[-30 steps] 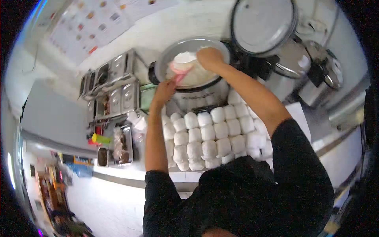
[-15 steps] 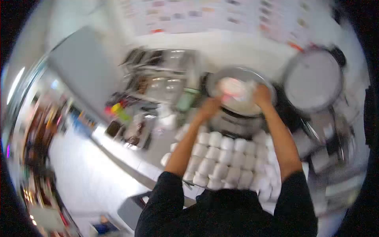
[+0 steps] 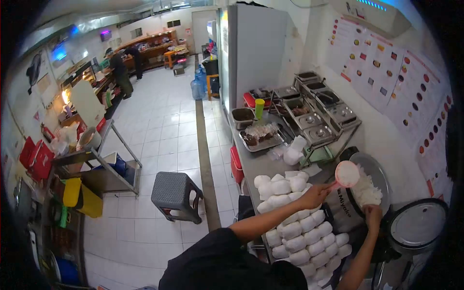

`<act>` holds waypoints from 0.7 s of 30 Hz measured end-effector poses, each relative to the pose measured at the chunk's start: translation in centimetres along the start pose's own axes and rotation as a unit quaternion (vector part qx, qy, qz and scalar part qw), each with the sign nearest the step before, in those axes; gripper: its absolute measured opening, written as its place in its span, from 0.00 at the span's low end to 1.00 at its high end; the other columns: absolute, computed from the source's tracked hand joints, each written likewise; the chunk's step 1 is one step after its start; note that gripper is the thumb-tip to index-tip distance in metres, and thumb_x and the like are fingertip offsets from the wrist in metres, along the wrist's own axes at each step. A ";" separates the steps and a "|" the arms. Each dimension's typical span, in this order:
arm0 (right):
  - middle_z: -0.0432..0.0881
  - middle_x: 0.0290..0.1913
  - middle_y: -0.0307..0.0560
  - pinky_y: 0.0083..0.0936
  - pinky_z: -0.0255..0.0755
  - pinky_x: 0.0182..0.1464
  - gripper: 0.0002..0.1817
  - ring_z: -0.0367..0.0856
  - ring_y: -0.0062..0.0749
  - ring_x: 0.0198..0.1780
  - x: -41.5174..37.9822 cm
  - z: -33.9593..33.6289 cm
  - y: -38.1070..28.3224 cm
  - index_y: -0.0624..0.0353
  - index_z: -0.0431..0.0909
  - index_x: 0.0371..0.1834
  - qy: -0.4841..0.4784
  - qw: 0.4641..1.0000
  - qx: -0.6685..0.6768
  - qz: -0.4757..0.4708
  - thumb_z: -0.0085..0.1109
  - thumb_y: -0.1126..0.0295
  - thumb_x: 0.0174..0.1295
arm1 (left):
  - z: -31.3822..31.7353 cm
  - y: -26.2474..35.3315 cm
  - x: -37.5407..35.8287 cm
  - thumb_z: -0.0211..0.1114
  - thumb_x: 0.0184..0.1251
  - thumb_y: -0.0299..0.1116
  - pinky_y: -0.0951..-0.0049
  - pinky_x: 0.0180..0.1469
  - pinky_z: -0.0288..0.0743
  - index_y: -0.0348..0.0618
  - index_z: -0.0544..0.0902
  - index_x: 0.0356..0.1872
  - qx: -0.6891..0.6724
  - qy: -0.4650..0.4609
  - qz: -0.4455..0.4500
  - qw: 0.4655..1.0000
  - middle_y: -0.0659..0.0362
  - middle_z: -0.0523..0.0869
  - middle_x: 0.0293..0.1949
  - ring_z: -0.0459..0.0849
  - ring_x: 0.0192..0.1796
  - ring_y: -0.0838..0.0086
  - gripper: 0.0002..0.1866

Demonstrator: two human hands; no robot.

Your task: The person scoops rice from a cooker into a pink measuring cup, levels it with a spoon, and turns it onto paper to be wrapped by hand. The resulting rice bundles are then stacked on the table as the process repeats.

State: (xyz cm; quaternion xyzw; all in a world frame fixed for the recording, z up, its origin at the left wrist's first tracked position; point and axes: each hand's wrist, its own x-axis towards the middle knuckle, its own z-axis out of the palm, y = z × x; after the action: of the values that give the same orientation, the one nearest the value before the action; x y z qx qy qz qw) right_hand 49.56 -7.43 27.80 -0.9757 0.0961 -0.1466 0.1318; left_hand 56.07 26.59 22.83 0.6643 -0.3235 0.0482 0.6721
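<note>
My left hand point(image 3: 316, 195) is closed round the handle of a pink-rimmed scoop point(image 3: 346, 174) with white rice in its round bowl. The scoop is above the near edge of a rice cooker point(image 3: 344, 209) marked Miyoko. My right hand point(image 3: 372, 215) has its fingers pinched at the lower edge of what looks like a clear plastic bag of rice point(image 3: 368, 192), over the cooker's opening. The bag's outline is hard to make out. Rows of rounded white packets point(image 3: 304, 224) lie on the metal counter, below and beside my left forearm.
The cooker's round lid point(image 3: 418, 224) is on the right. Steel food pans point(image 3: 314, 118) stand farther along the counter, near a tray point(image 3: 261, 137) and a green cup point(image 3: 259, 107). A grey stool point(image 3: 176, 191) stands on the floor. Two people are at the far counter.
My view has swung left and steadied, now taking in the room. The scoop, low in the cooker before, is raised at its near edge. My right hand is still by the cooker.
</note>
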 end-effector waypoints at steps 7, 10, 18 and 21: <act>0.84 0.35 0.59 0.44 0.76 0.43 0.16 0.84 0.55 0.40 4.4 3.2 4.2 0.68 0.84 0.36 -0.082 0.977 -0.116 -0.160 0.53 0.65 0.62 | 0.4 5.2 -6.8 0.48 0.78 0.41 0.71 0.39 0.72 0.45 0.70 0.69 -0.009 -0.020 -0.084 0.996 0.57 0.78 0.29 0.74 0.32 0.75 0.24; 0.77 0.58 0.64 0.52 0.57 0.69 0.25 0.70 0.56 0.65 -2.8 0.0 -2.9 0.67 0.76 0.56 -0.069 0.963 -0.252 -0.070 0.50 0.58 0.64 | 0.9 5.2 -9.6 0.44 0.80 0.46 0.71 0.41 0.74 0.42 0.69 0.70 -0.019 -0.021 -0.086 0.996 0.58 0.80 0.32 0.74 0.34 0.75 0.26; 0.75 0.62 0.55 0.34 0.62 0.69 0.34 0.72 0.41 0.65 -27.4 -1.5 -5.9 0.64 0.65 0.69 -0.107 0.950 0.292 0.007 0.63 0.61 0.63 | 5.0 8.2 -17.2 0.46 0.79 0.43 0.78 0.32 0.66 0.38 0.71 0.67 -0.019 -0.074 -0.125 0.989 0.66 0.70 0.24 0.67 0.27 0.82 0.24; 0.76 0.62 0.53 0.35 0.65 0.68 0.31 0.75 0.35 0.63 -35.6 0.9 -5.3 0.60 0.57 0.74 -0.115 0.654 0.736 0.134 0.54 0.60 0.72 | 12.2 13.6 -19.6 0.44 0.81 0.39 0.84 0.27 0.57 0.42 0.63 0.74 -0.118 -0.175 -0.242 0.947 0.70 0.67 0.24 0.63 0.25 0.87 0.25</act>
State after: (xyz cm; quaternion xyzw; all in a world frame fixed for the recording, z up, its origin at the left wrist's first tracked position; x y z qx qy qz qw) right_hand 17.23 5.83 19.25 -0.5451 0.0707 -0.0370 0.8345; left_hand 29.37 24.03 23.65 0.6362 -0.2695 -0.2715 0.6700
